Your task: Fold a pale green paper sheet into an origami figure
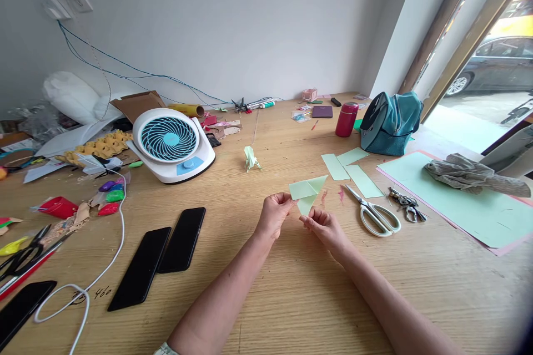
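Note:
A folded piece of pale green paper (306, 189) is held up above the wooden table, creased into angled flaps with one point hanging down. My left hand (275, 213) pinches its left edge. Lower down, my right hand (325, 228) grips the downward point between thumb and fingers. Beyond them on the table stands a small folded green paper figure (250, 159). Right of my hands lie pale green paper strips (365, 181) and a pair of white-handled scissors (377, 216).
A white fan (170, 141) and two black phones (182, 239) are at left, beside a white cable (120, 222). On the right are keys (406, 202), a red flask (347, 120), a teal bag (391, 125) and large green sheets (453, 199) under a grey cloth (470, 173).

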### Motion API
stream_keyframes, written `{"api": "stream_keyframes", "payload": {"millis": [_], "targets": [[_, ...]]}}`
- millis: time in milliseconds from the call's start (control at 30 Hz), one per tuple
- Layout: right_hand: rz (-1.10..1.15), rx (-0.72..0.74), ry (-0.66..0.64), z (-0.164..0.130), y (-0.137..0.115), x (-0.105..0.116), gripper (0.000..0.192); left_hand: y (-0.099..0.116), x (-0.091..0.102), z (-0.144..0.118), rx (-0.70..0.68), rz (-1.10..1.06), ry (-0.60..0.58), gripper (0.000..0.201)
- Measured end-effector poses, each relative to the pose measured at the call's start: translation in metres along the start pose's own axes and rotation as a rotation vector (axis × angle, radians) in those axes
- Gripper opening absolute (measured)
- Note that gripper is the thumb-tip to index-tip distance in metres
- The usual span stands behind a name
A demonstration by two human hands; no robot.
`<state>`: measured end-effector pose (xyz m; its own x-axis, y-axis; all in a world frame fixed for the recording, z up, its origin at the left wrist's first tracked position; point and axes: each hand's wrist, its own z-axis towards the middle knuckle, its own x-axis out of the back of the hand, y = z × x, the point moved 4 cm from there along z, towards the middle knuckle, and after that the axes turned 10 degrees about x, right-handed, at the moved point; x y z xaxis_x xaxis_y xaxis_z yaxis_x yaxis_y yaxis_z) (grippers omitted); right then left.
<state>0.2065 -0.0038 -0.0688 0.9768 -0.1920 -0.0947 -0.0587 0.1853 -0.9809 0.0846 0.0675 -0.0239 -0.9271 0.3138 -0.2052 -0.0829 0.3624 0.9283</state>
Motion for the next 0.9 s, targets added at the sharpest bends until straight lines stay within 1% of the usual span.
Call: {"api": "stream_keyframes", "payload": {"millis": [233, 433, 533, 667, 833, 900], "targets": [[0.027, -0.009, -0.016, -0.002, -0.003, 0.002, 0.042, 0.003, -0.004, -0.005, -0.064, -0.030, -0.015, 0.036], [0.086, -0.030, 0.079, -0.003, 0.002, 0.008, 0.040, -0.007, -0.016, -0.010, -0.094, 0.065, -0.102, 0.034], [0.102, -0.022, 0.082, -0.003, 0.004, 0.008, 0.041, -0.009, -0.016, -0.009, -0.147, 0.133, -0.092, 0.028], [0.126, -0.006, 0.051, -0.003, 0.004, 0.007, 0.040, 0.000, -0.017, -0.015, -0.221, 0.180, -0.097, 0.023], [0.168, 0.024, 0.007, -0.005, 0.002, 0.007, 0.033, 0.018, -0.022, -0.036, -0.414, 0.350, 0.004, 0.017], [0.185, 0.044, 0.001, -0.006, 0.000, 0.008, 0.032, 0.023, -0.025, -0.045, -0.488, 0.409, 0.024, 0.015]]}}
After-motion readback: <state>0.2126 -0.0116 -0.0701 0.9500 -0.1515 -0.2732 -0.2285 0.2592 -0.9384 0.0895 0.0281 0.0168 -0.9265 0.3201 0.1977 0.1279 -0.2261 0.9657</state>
